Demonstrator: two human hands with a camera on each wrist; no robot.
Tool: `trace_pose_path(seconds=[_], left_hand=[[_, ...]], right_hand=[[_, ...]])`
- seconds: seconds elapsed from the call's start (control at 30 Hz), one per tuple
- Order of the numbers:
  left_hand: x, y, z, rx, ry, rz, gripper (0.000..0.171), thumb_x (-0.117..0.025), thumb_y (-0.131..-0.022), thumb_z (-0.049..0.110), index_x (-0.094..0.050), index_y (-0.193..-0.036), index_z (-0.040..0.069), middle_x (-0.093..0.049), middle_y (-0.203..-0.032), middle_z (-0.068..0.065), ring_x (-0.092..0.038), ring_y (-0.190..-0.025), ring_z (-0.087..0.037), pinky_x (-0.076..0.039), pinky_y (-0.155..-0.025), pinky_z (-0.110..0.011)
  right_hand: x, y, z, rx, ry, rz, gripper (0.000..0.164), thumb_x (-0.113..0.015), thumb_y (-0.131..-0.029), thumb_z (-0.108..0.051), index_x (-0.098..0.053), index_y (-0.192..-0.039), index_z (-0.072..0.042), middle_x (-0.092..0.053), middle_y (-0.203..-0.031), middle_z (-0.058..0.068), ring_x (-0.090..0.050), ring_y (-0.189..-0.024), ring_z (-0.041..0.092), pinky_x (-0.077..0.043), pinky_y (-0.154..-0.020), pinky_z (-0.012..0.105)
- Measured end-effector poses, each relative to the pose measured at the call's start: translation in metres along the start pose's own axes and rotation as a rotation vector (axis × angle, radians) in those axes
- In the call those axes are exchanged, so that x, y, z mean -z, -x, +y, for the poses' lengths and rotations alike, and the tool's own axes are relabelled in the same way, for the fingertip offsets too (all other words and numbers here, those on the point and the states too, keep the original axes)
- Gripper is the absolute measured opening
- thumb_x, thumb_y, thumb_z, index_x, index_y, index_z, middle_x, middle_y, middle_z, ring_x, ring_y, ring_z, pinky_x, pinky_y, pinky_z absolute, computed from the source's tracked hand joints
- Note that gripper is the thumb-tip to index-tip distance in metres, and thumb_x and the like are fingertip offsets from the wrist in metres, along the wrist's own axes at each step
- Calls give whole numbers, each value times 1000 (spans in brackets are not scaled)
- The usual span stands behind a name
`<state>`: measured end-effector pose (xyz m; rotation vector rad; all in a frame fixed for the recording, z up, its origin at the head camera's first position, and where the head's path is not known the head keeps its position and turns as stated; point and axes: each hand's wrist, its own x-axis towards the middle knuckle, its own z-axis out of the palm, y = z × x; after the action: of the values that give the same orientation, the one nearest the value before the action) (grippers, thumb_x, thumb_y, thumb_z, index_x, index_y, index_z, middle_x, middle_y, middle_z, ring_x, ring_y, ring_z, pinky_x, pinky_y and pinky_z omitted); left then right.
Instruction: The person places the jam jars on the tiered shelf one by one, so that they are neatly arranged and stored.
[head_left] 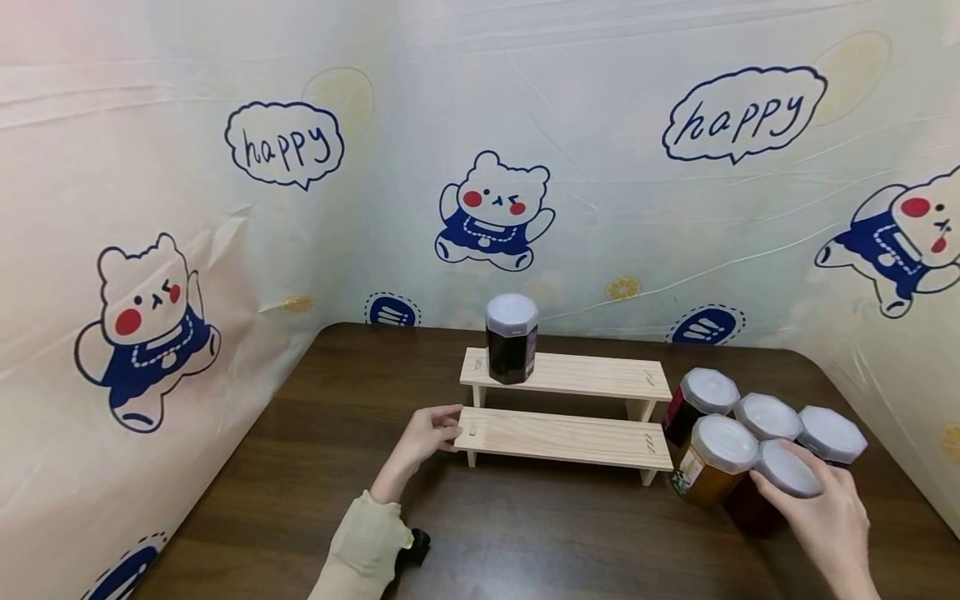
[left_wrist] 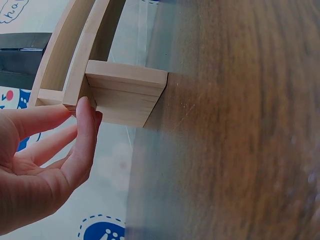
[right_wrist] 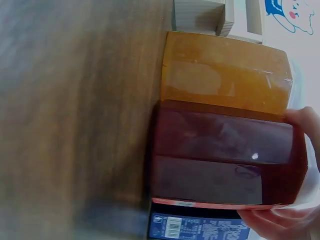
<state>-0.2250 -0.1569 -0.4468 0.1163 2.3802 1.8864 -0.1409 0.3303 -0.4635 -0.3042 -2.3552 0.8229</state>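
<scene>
A two-step wooden rack (head_left: pixel 562 437) stands on the table. My left hand (head_left: pixel 426 435) pinches the left end of its lower board; the left wrist view shows thumb and fingertips at the board's corner. Off to the right, my right hand (head_left: pixel 831 504) grips a dark red jar (right_wrist: pixel 225 155) near its pale lid, thumb on one side and fingers on the other. An amber jar (head_left: pixel 705 477) stands right beside it, also with a pale lid. One dark jar (head_left: pixel 510 354) sits upright at the left of the rack's upper board.
Behind the gripped jar, several more lidded jars cluster, among them a red-labelled jar (head_left: pixel 678 412) near the rack's right end. The brown table (head_left: pixel 330 492) runs back to a patterned curtain (head_left: pixel 600 208) that encloses it.
</scene>
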Motion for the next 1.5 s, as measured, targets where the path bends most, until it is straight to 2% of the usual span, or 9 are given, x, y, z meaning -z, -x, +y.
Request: trace_pose_path(seconds=[0.07, 0.13, 0.23, 0.4, 0.53, 0.7, 0.87, 1.07, 1.5], left_hand=[[0, 0, 0, -2, 1, 3, 37, -55, -78, -11, -50, -115, -14, -56, -80, -17, -53, -62, -13, -55, -54, -33], [0, 1, 1, 4, 5, 8, 38, -55, -78, -11, -50, -115, -14, -56, -80, -17, -53, -62, -14, -55, -54, -34], [-1, 1, 1, 2, 10, 6, 38, -55, -78, -11, -50, -116, -14, -56, -81, -18, -53, -62, -15, -55, -55, -35], [-1, 1, 3, 15, 20, 2, 37, -55, -78, -12, -50, -115, -15, -56, -80, -18, -52, -62, -15, -55, -55, -35], [0, 0, 2, 20, 34, -6, 37, -54, -78, -13, -49, -115, -17, -55, -81, -21, -51, -61, -15, -55, -55, -36], [0, 1, 1, 12, 43, 2, 37, -54, -78, -13, -50, -115, -16, -56, -80, -20, -52, -60, -14, -55, -55, -34], [-1, 1, -2, 17, 25, 11, 37, -55, -78, -11, -51, -115, -14, -56, -80, -17, -53, -61, -13, -55, -55, -33], [-1, -2, -3, 17, 7, 13, 37, -55, -79, -10, -51, -116, -12, -57, -82, -17, -54, -62, -14, -55, -55, -32], [0, 0, 0, 6, -15, 7, 38, -55, -79, -10, -50, -116, -12, -57, -83, -18, -55, -62, -15, -55, -55, -33]], right_hand=[[-10, -6, 24, 46, -7, 92, 63, -84, -52, -25, -63, -111, -22, -51, -99, 20, -45, -90, 36, -32, -61, 57], [-13, -11, 33, 96, -18, 173, 65, -87, -46, -24, -65, -107, -27, -52, -95, 17, -47, -86, 34, -32, -59, 56], [-1, -16, 16, 127, -34, 209, 63, -86, -45, -19, -67, -105, -25, -52, -93, 19, -47, -87, 33, -33, -60, 52], [30, -18, -45, 152, -7, 175, 55, -82, -52, -11, -65, -104, -8, -51, -90, 24, -47, -82, 36, -32, -54, 48], [45, -24, -70, 129, 32, 112, 54, -82, -55, -12, -63, -105, -6, -50, -91, 25, -45, -81, 36, -32, -50, 44], [55, -32, -80, 103, 68, 47, 53, -81, -60, -18, -62, -108, -7, -51, -95, 24, -42, -85, 34, -33, -54, 42], [63, -39, -85, 115, 92, 3, 54, -78, -64, -25, -60, -111, -5, -49, -98, 26, -42, -89, 38, -33, -54, 46], [69, -45, -90, 132, 126, -33, 57, -77, -66, -30, -58, -113, -4, -46, -98, 28, -41, -88, 41, -33, -51, 41], [73, -53, -101, 219, 127, 21, 54, -79, -62, -26, -62, -108, -5, -49, -91, 24, -45, -81, 38, -29, -48, 29]])
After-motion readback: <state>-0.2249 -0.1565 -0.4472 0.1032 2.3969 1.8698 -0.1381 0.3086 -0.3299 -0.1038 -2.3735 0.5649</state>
